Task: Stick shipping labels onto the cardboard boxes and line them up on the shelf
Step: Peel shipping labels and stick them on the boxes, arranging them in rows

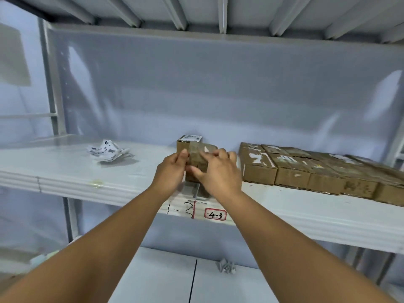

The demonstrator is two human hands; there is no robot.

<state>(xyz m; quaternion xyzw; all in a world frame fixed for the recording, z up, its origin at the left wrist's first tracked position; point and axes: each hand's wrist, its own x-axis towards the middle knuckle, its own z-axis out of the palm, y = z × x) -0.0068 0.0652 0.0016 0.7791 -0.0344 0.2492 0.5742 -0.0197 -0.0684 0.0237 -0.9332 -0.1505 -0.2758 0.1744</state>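
Box (196, 149) stands upright on the shelf (65, 171), caught between both hands. The left hand (170, 171) grips its left edge and the right hand (218, 171) curls round its right side. The row (306, 169) lies just right of the right hand, so if the box joins it, that hand probably leads.

White metal shelf (65, 171) across mid-frame, pale plastic sheeting (218, 84) behind, ribbed underside of upper shelf (196, 9) along top, perforated upright (50, 84) at left

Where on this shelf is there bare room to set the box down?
Bare shelf left of the crumpled labels, and between the labels and the held box. Right of it, the row of boxes crowds the shelf.
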